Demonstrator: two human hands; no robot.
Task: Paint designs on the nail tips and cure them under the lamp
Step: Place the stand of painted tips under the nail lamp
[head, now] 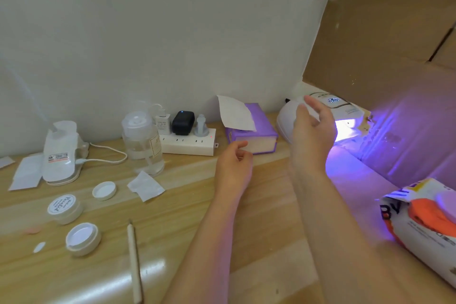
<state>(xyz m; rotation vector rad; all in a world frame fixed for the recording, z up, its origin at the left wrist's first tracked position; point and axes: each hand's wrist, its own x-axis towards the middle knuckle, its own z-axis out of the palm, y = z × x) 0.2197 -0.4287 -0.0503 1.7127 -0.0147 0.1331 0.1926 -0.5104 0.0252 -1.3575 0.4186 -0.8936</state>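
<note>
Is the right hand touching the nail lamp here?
Cannot tell. In the head view the open right hand overlaps the lit nail lamp, but neither contact nor a gap shows plainly.

A single head-worn wide-angle camera looked forward and down over a wooden table [172,217] toward a white wall [172,32], close enough that both forearms ran in from the bottom edge. The left hand [233,163] sat near centre and the right hand [312,131] right of centre, before the lit lamp [345,116] at the far right. The lens bowed the edges, and the near left corner seemed blurred. No second view shared the scene.
</note>
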